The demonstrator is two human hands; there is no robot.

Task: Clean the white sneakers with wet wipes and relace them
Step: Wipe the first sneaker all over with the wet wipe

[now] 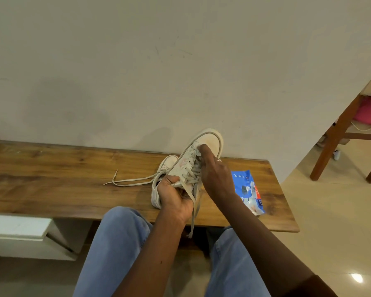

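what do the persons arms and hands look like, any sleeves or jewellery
Both forearms are bare. The right hand has a thin pale ring on one finger; no ring shows on the left hand. A dark brown sleeve shows high on the right arm. No watch or gloves are visible.

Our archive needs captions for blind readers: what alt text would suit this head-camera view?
A person's left hand grips a white sneaker by its heel, toe tilted up, while the right hand's forefinger touches the laces near the toe. A second sneaker lies on the wooden bench behind it, laces trailing left; a blue wipes pack lies to the right.
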